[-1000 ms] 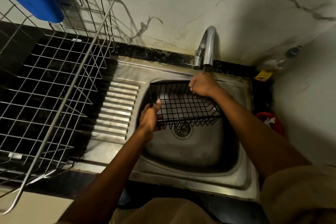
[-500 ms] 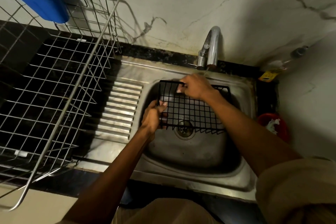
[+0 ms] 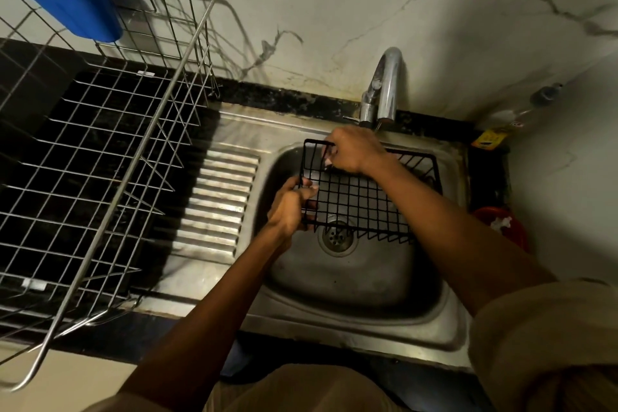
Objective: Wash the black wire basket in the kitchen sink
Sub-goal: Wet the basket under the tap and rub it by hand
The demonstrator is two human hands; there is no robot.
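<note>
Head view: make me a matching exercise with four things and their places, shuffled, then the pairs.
Things:
1. black wire basket
2. blue plastic cup
3. chrome curved tap
4. red round container

Places:
A. hung on the steel wire rack's far corner
B. right of the sink
C. held over the steel sink's drain
D. behind the sink, at the wall

Pairs: 1-C, 2-A, 3-D, 4-B

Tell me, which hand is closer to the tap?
Right. The right hand grips the black wire basket at its far rim, just below the tap. The left hand holds the basket's near-left edge, farther from it.
</note>
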